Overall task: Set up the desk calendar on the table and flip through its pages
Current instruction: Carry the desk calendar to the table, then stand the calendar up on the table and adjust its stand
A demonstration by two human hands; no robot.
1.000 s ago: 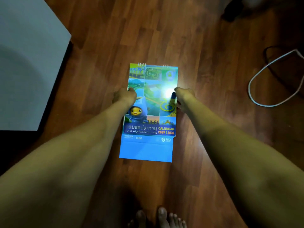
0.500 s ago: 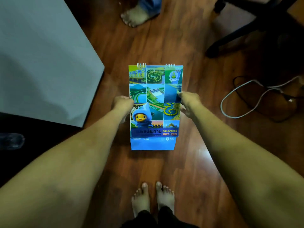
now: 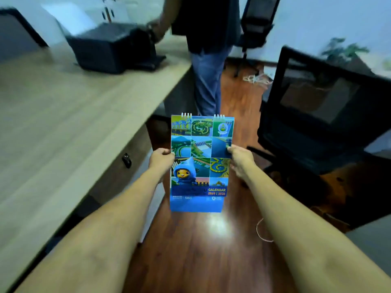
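Observation:
I hold a tall spiral-bound desk calendar (image 3: 201,163) upright in the air in front of me, cover facing me, with photo tiles, a blue cartoon mascot and the word CALENDAR. My left hand (image 3: 161,159) grips its left edge at mid height. My right hand (image 3: 240,158) grips its right edge at the same height. The calendar hangs above the wooden floor, to the right of the light wooden table (image 3: 69,115). Its stand is folded flat.
A black printer (image 3: 112,49) sits at the table's far end. Another person (image 3: 208,49) stands just beyond the calendar. A black office chair (image 3: 321,106) stands right, another chair (image 3: 254,28) further back. A thin cable (image 3: 261,231) lies on the reddish wooden floor (image 3: 201,250).
The calendar has risen from the floor, both hands still on its edges. My view has swung up from the floor to the table, the chairs and the standing person.

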